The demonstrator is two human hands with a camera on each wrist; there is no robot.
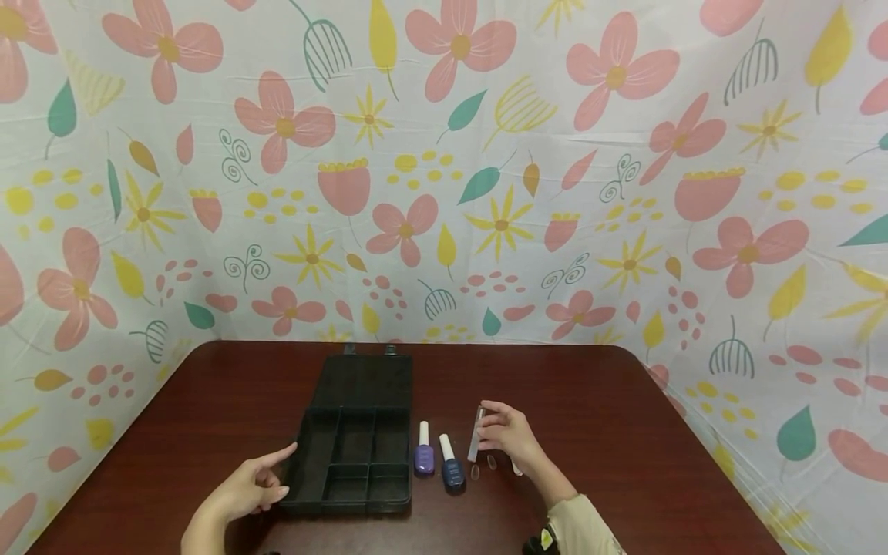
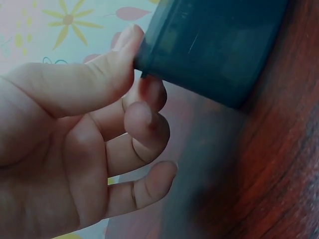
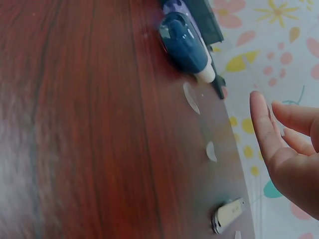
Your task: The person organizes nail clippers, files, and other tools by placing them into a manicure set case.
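Observation:
A black compartment box (image 1: 357, 435) lies with its lid folded back on the table. My left hand (image 1: 243, 489) is at its left side, and in the left wrist view thumb and fingertips pinch the box's edge (image 2: 199, 55). Over the table to the right, my right hand (image 1: 509, 438) holds a thin, translucent flat strip (image 1: 475, 435) between thumb and fingers; its exact kind is unclear. Below this hand lie two clear nail tips (image 1: 475, 472), also visible as curved pieces (image 3: 191, 98) in the right wrist view.
Purple nail polish (image 1: 424, 459) and dark blue nail polish (image 1: 452, 472) with white caps stand between box and right hand. Nail clippers (image 3: 229, 215) lie beyond the nail tips, beside another small clear piece (image 3: 238, 234). Patterned cloth (image 1: 444, 193) hangs behind the brown table (image 1: 624, 447).

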